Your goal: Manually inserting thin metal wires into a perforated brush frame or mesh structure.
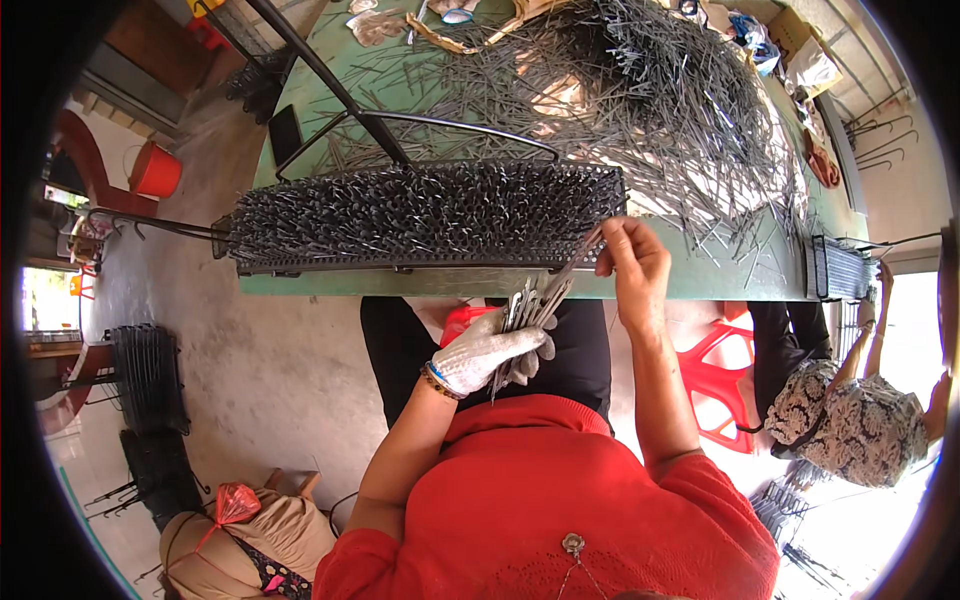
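My left hand (480, 358), in a whitish knit glove, is closed around a bundle of thin grey metal rods (528, 308) that fan out at the top. My bare right hand (636, 262) pinches one or more thin rods at the right end of a long black mesh rack (330, 268); how many I cannot tell. Upright dark rods (420, 210) fill the rack densely. It sits along the near edge of the green table (700, 284). Behind it lies a big tangled heap of loose rods (680, 90).
A black metal bar (325, 80) rises at an angle behind the rack. A dark flat object (285, 130) lies at the table's left edge. To the right are a red plastic stool (725, 370) and another person (850, 410) at work. Black racks (147, 380) stand at left, near a red bucket (155, 170).
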`<action>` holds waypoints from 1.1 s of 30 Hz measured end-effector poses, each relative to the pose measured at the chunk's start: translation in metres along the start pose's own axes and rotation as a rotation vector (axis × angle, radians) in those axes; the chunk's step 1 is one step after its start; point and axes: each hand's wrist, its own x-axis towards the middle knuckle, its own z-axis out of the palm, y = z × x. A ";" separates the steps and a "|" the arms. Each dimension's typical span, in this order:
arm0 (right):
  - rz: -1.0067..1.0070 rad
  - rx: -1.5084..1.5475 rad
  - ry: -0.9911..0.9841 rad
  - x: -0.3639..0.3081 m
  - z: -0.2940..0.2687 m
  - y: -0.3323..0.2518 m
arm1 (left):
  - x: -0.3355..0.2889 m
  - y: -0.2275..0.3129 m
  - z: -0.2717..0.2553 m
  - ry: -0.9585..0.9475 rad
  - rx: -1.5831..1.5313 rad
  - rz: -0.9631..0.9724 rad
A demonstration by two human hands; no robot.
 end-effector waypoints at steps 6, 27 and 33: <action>-0.297 -0.143 0.050 0.011 0.005 -0.007 | 0.000 -0.003 -0.001 0.009 -0.015 -0.023; -0.520 -0.417 -0.136 0.016 0.015 0.011 | -0.003 -0.005 -0.002 0.027 -0.055 -0.024; -0.520 -0.353 -0.126 0.013 0.011 0.016 | -0.002 -0.006 -0.002 0.026 -0.063 -0.028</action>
